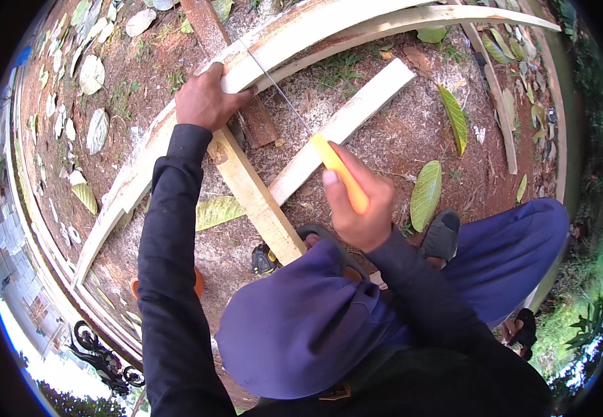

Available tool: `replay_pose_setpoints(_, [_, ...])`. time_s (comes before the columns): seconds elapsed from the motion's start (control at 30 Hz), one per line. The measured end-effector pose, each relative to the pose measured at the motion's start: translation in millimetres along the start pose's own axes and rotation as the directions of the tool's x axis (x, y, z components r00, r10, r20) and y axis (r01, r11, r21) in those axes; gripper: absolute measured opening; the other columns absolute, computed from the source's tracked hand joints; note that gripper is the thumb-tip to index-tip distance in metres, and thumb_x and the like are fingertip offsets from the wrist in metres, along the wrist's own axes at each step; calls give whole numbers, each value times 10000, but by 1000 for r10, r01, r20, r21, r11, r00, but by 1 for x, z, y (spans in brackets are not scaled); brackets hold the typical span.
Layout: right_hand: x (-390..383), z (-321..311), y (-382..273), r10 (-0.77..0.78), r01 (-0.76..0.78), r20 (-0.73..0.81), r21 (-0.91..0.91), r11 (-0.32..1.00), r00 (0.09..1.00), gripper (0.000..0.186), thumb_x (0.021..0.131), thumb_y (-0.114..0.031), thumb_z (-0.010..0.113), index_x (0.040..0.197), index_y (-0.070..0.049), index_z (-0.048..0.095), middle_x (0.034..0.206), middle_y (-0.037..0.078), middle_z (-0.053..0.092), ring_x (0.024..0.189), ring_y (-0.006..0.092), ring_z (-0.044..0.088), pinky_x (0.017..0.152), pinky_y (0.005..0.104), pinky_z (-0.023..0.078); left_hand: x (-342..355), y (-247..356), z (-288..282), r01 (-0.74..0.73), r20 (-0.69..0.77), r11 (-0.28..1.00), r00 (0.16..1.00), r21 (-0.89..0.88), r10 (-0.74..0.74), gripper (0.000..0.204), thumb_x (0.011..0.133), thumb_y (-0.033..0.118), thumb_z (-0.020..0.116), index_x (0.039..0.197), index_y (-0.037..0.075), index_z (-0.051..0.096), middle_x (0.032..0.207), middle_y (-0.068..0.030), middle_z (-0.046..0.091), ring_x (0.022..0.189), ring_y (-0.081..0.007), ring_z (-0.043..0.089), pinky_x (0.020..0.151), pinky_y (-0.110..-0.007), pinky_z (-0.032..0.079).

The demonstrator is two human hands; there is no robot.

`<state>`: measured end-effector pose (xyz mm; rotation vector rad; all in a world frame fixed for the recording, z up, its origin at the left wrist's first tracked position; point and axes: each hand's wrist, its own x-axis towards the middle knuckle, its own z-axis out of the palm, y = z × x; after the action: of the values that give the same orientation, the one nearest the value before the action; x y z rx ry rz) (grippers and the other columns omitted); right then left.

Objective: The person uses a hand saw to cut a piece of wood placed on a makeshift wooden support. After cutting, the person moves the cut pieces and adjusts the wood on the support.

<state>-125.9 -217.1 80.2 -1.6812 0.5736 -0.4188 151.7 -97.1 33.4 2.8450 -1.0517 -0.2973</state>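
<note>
A long pale wooden plank (pixel 301 31) lies across the far side, looking bowed in this view. My left hand (pixel 207 97) presses down on it and grips its near edge, fingers over the top and thumb out to the right. In my right hand (pixel 367 208) is a handsaw, its yellow-orange handle (pixel 343 174) enclosed by my fingers. The saw blade (pixel 274 82) shows edge-on as a thin line and reaches across the plank, just right of my left hand. A squared timber (pixel 256 191) runs from beneath the plank toward my knee.
Another pale board (pixel 350 115) and a reddish-brown board (pixel 256 121) lie on the soil near the plank. Sawdust and large leaves (pixel 425 194) are scattered about. A yellow-and-black object (pixel 264 259) sits by my foot. Another person's foot (pixel 524 330) shows at the lower right.
</note>
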Motion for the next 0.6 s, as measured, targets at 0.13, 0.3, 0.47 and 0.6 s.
replay_pose_setpoints(0.13, [71, 39, -2, -83, 87, -53, 74, 993, 995, 311, 955, -172, 657, 1194, 25, 690, 756, 201, 683, 632, 289, 704, 592, 372, 532, 9, 1, -4, -24, 51, 999, 998, 22, 23, 594, 770, 580, 789, 1008, 46, 686, 845, -209, 743, 789, -355, 750, 738, -491, 591])
replay_pose_setpoints(0.3, [-63, -47, -4, -5, 11, 81, -78, 997, 997, 440, 932, -48, 616, 1349, 91, 617, 1152, 258, 738, 1020, 318, 766, 873, 360, 603, 2, -11, 1, 13, 40, 998, 999, 60, -16, 616, 769, 585, 796, 1029, 38, 682, 843, -200, 744, 770, -351, 748, 739, -471, 603])
replay_pose_setpoints(0.47, [20, 9, -3, 4, -4, 11, 25, 1000, 1000, 375, 948, -139, 658, 1266, 59, 674, 969, 214, 755, 838, 246, 753, 734, 353, 583, 4, -6, 1, 3, 8, 997, 1000, 74, -4, 613, 786, 594, 784, 1019, 38, 673, 854, -193, 751, 761, -358, 751, 725, -469, 604])
replay_pose_setpoints(0.6, [92, 45, 4, -34, 34, -6, -17, 999, 999, 327, 969, -155, 670, 1210, 64, 691, 844, 172, 738, 742, 160, 710, 648, 314, 536, 10, 6, -2, -42, -6, 998, 999, 36, 42, 608, 790, 596, 777, 1014, 40, 673, 847, -199, 747, 765, -368, 749, 733, -485, 601])
